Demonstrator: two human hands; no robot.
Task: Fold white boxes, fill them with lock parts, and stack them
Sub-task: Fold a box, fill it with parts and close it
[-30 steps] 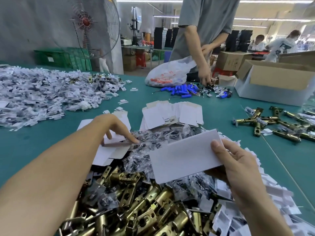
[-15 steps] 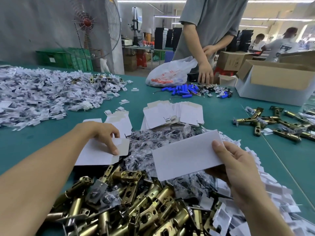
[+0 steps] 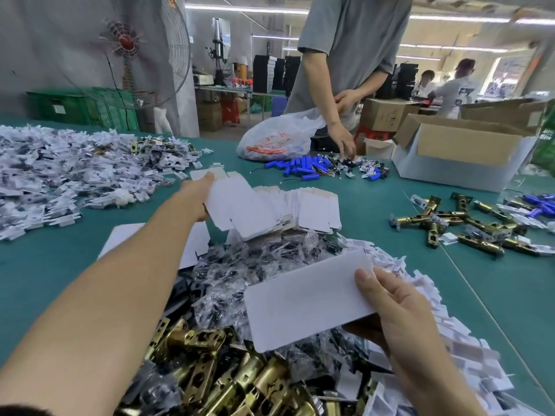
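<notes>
The left hand (image 3: 196,195) is blurred, and its fingers are hidden behind the flat box blank (image 3: 240,205) it grips by one edge, just above the stack of blanks (image 3: 315,208). The right hand (image 3: 399,319) pinches a white box (image 3: 306,301), thumb on top and fingers mostly hidden beneath. Under that box lie bagged parts (image 3: 255,265). The nearer brass latches (image 3: 225,370) are cut off by the frame's lower edge.

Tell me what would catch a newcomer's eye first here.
A heap of brass latches fills the near foreground. Above it the right hand pinches a flat white box, while the left hand grips a box blank at the stack mid-table.
</notes>
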